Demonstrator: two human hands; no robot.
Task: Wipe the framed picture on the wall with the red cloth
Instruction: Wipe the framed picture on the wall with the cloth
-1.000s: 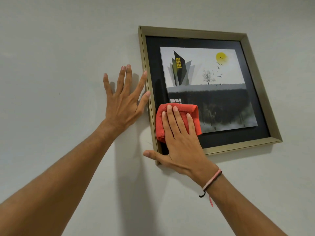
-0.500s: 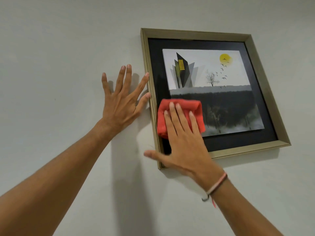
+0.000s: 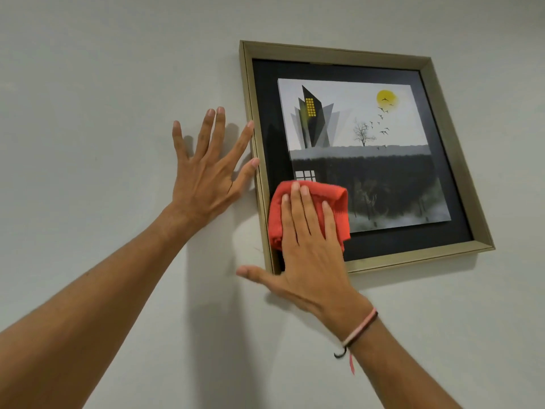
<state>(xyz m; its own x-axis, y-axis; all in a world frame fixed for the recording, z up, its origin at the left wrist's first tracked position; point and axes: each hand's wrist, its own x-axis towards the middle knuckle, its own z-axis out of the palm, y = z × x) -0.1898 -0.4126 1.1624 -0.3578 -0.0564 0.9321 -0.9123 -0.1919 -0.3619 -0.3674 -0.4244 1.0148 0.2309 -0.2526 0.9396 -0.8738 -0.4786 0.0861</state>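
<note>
A framed picture (image 3: 336, 56) with a gold frame and black mat hangs on the pale wall, showing a dark building, a yellow sun and birds. A folded red cloth (image 3: 333, 199) lies flat against the glass at the picture's lower left corner. My right hand (image 3: 309, 255) presses the cloth with flat fingers, thumb spread out over the wall below the frame. My left hand (image 3: 206, 175) rests flat on the wall, fingers spread, its thumb and forefinger touching the frame's left edge.
Bare pale wall (image 3: 103, 69) surrounds the frame on all sides. A thin bracelet (image 3: 358, 332) circles my right wrist. Shadows of my arms fall on the wall below the hands.
The cloth stays at the picture's lower left corner under my right hand, shifting only slightly. My left hand keeps its place beside the frame. The view has drifted a little.
</note>
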